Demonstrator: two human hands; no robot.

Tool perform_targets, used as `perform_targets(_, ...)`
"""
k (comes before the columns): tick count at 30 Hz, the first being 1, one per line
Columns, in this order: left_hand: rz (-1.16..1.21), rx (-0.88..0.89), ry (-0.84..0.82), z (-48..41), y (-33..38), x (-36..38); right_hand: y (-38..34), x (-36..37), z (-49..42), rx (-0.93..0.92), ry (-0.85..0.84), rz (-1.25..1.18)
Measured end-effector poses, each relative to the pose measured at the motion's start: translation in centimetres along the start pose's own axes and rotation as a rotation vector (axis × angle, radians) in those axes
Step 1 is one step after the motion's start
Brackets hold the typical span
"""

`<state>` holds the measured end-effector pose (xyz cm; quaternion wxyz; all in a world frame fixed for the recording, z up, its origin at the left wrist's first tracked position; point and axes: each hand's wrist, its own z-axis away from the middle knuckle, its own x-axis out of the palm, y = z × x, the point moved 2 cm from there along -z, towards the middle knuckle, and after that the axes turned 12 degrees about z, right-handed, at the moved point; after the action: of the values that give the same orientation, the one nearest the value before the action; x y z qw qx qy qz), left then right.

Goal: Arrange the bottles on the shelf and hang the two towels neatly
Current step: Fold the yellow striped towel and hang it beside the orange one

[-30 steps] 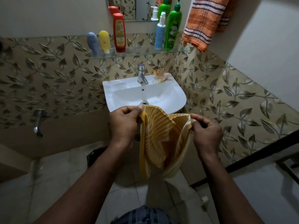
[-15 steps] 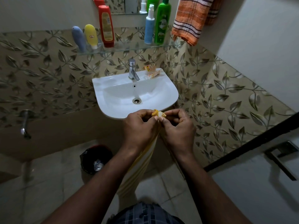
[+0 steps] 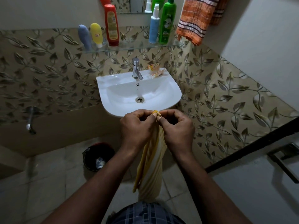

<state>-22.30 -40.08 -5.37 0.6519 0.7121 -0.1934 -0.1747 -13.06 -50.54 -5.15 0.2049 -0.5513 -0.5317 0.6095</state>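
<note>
My left hand (image 3: 137, 128) and my right hand (image 3: 176, 130) pinch the top corners of a yellow striped towel (image 3: 150, 168) together just in front of the sink's rim; the towel hangs folded straight down between my forearms. An orange striped towel (image 3: 194, 21) hangs at the upper right beside the mirror. On the glass shelf (image 3: 134, 48) stand a blue-grey tube (image 3: 84, 38), a yellow tube (image 3: 96, 35), a red bottle (image 3: 111, 25), a light blue pump bottle (image 3: 154, 26) and a green bottle (image 3: 167, 21).
A white sink (image 3: 123, 110) with a chrome tap (image 3: 136, 68) and orange soap packets (image 3: 155, 71) is straight ahead. A black bin (image 3: 97, 156) stands on the tiled floor at the left. A wall tap (image 3: 30, 120) juts out at the far left. A dark rail (image 3: 252, 143) runs along the right.
My hands came together, bringing the towel's two top corners to meet, so the spread towel now hangs folded. The view also tilted down a little.
</note>
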Motion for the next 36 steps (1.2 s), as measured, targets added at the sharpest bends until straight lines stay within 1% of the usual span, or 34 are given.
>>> perform_targets(5,-0.007,0.024,0.010,0.4,0.3,0.1,-0.3,0.1,0.7,-0.060,0.081,0.003)
perform_targets(10,-0.003,0.017,0.030,0.5,0.3,0.1,-0.8,0.2,1.5,-0.260,0.229,0.132)
perform_targets(13,0.007,0.029,0.021,0.8,0.7,0.2,-0.9,0.2,1.7,-0.337,0.263,0.170)
perform_targets(17,0.020,0.028,0.047,1.2,1.0,0.2,-0.8,0.5,1.9,-0.380,0.281,0.196)
perform_targets(23,0.079,0.020,0.026,1.7,0.7,-0.3,-0.9,0.8,1.8,-0.354,0.277,0.167)
perform_targets(26,0.109,-0.004,0.043,1.3,0.5,-0.7,-1.0,0.8,1.7,-0.292,0.207,0.096)
perform_targets(29,0.140,-0.030,0.077,0.9,0.4,-1.0,-1.1,0.8,1.5,-0.177,0.108,-0.057)
perform_targets(31,0.157,-0.043,0.086,0.8,0.3,-1.1,-1.1,0.9,1.4,-0.145,0.072,-0.113)
perform_targets(33,0.152,-0.043,0.096,0.8,0.1,-1.2,-1.2,1.0,1.5,-0.150,0.072,-0.106)
perform_targets(36,0.141,-0.044,0.112,0.9,0.1,-1.1,-1.4,1.1,1.9,-0.195,0.132,-0.057)
